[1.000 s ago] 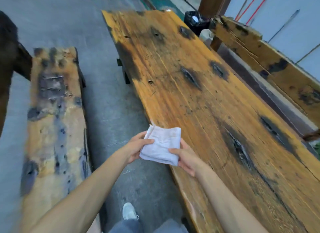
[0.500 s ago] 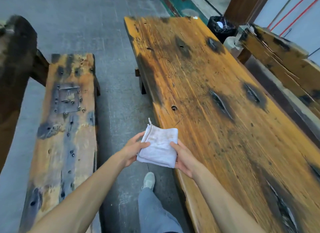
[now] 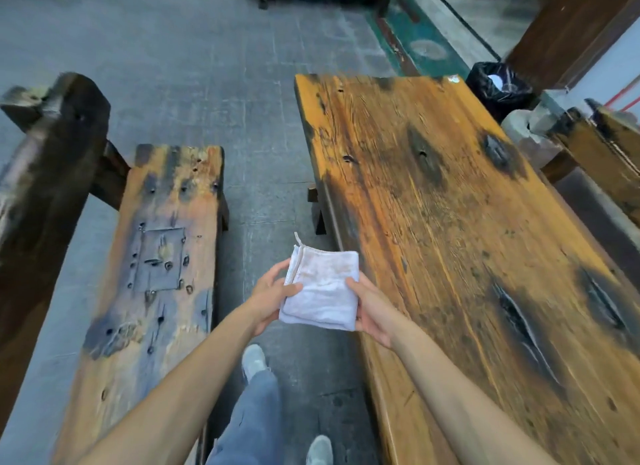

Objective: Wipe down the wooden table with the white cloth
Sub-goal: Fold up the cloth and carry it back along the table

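A folded white cloth [image 3: 323, 291] with faint brownish stains is held in the air over the floor, just left of the table's near left edge. My left hand [image 3: 270, 296] grips its left side and my right hand [image 3: 372, 310] holds its right side from underneath. The long wooden table [image 3: 467, 222] with orange planks and dark burnt patches fills the right half of the view. The cloth is not touching the table.
A worn wooden bench [image 3: 156, 257] runs along the left, with a dark backrest beam [image 3: 45, 187] beyond it. Another bench [image 3: 609, 153] stands at the far right. A black-lined bin [image 3: 497, 85] sits past the table's far corner. My legs and shoes [image 3: 254, 360] stand on grey floor between bench and table.
The view has shifted forward along the table, so its far end has come into sight. My leg has stepped forward. Both hands keep hold of the cloth, now slightly left of the table's edge.
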Demonstrator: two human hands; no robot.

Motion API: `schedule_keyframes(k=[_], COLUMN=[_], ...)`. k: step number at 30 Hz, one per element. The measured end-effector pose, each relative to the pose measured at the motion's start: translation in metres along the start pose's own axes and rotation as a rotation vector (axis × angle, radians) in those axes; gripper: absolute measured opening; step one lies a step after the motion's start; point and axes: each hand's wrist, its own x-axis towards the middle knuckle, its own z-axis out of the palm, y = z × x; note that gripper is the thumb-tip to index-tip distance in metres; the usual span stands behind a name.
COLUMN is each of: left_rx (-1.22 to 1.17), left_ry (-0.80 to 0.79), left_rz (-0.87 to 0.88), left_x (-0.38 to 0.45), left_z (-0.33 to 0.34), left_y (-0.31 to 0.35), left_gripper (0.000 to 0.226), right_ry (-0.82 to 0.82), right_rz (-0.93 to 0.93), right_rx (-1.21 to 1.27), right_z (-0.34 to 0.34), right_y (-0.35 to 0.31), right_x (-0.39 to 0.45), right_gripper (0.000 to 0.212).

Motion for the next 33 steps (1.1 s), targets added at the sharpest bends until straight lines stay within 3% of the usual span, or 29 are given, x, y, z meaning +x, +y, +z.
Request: schedule_keyframes(k=[8, 14, 18, 33], left_rx=[0.062, 0.125, 0.208, 0.595], left_ry=[-0.015, 0.0, 0.007, -0.06], left_rz=[0.027, -0.044, -0.082, -0.041], left_x=[0.141, 0.211, 0.272, 0.564], left_z=[-0.067, -0.076, -0.074, -0.042], left_y=[0.137, 0.23, 0.276, 0.43], left_gripper=[0.055, 0.043, 0.034, 0.042], right_ry=[0.029, 0.072, 0.165, 0.321], right_rz=[-0.038, -0.061, -0.058, -0.021], right_rx=[-0.012, 0.0, 0.063, 0.309], right_z=[0.039, 0.055, 0.045, -0.035], right_y=[-0.111, -0.185, -0.223, -0.359], right_x=[0.159, 0.219, 0.269, 0.504], right_gripper=[0.029, 0.029, 0.027, 0.03])
